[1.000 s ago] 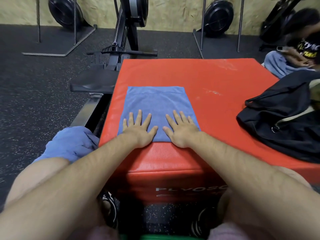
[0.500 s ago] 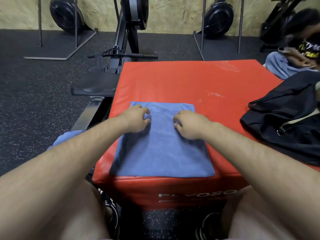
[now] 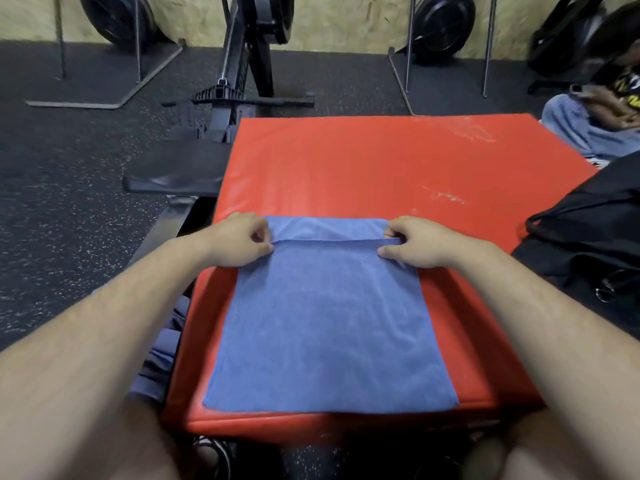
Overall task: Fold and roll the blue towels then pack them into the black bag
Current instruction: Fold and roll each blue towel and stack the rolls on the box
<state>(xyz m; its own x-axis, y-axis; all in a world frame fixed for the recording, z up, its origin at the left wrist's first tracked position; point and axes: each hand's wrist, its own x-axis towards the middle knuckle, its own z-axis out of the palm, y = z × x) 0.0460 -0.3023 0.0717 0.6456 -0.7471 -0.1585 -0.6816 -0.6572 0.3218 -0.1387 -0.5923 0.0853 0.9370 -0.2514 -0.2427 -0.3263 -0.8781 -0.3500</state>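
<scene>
A folded blue towel (image 3: 329, 323) lies flat on the red plyo box (image 3: 363, 168), reaching down to the box's near edge. My left hand (image 3: 239, 240) pinches the towel's far left corner and my right hand (image 3: 415, 242) pinches its far right corner. Between the two hands the far edge is turned over into a narrow first fold. The black bag (image 3: 588, 244) lies on the box's right side, apart from the towel. More blue towels (image 3: 162, 358) sit in a heap left of the box, partly hidden behind my left forearm.
A rowing machine (image 3: 228, 98) stands on the black rubber floor just left of and behind the box. Another person (image 3: 602, 109) sits at the far right. Weight plates and metal stands line the back wall. My knees frame the bottom edge.
My hands went from lying flat on the towel's near edge to its far edge, then spread outward to the far corners and turned the edge over. The towel now sits closer to me.
</scene>
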